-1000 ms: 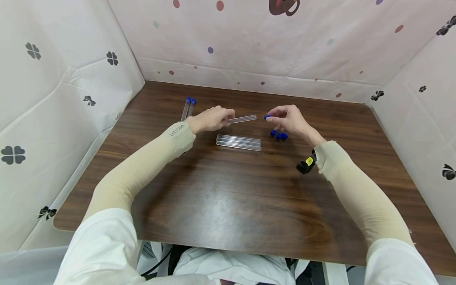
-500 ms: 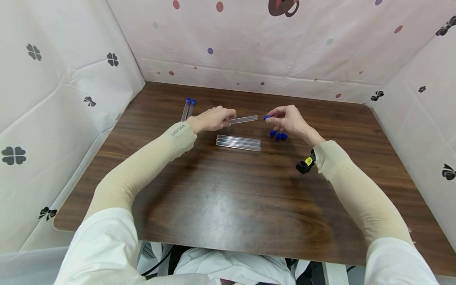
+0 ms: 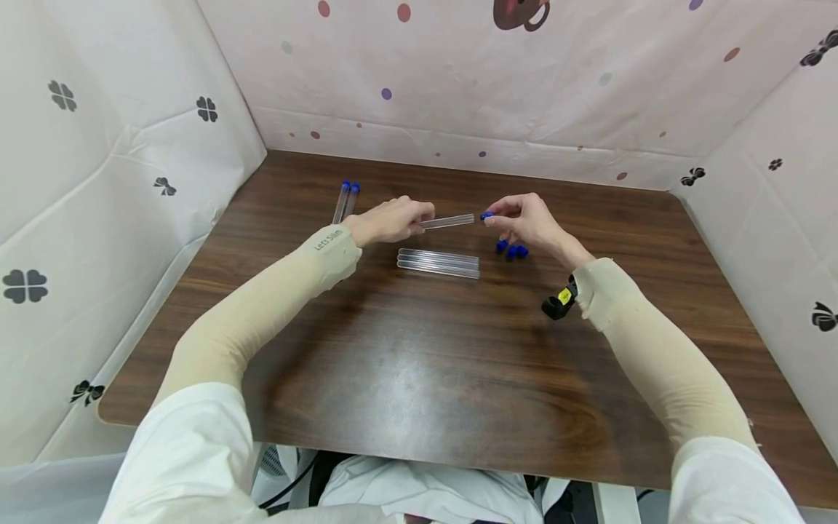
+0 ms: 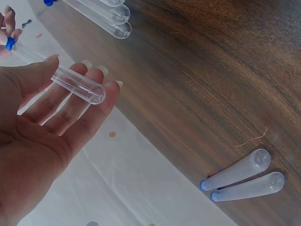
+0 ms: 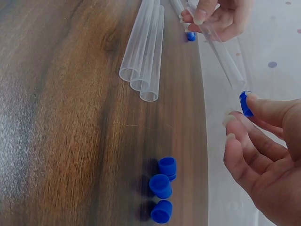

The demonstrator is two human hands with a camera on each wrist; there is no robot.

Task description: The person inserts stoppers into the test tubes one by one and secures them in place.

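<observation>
My left hand (image 3: pixel 396 218) pinches a clear test tube (image 3: pixel 452 220) between thumb and fingers, its rounded end by the fingertips in the left wrist view and its open end pointing right. Facing that open end, my right hand (image 3: pixel 530 220) pinches a blue cap (image 5: pixel 244 103) between thumb and forefinger. A narrow gap separates cap and tube in the head view. Just below my right hand, three loose blue caps (image 5: pixel 160 186) lie on the table. Three uncapped tubes (image 3: pixel 439 263) lie side by side in front of the hands.
Two tubes with blue caps (image 3: pixel 345 198) lie at the back left, partly behind my left hand in the head view. The brown wooden table (image 3: pixel 419 364) meets patterned white curtains (image 3: pixel 419 131) at the back and sides. A black wrist camera (image 3: pixel 556 306) hangs below my right wrist.
My right hand has moved slightly left with the cap, bringing it closer to the tube's open end. The left hand and tube have shifted very slightly right.
</observation>
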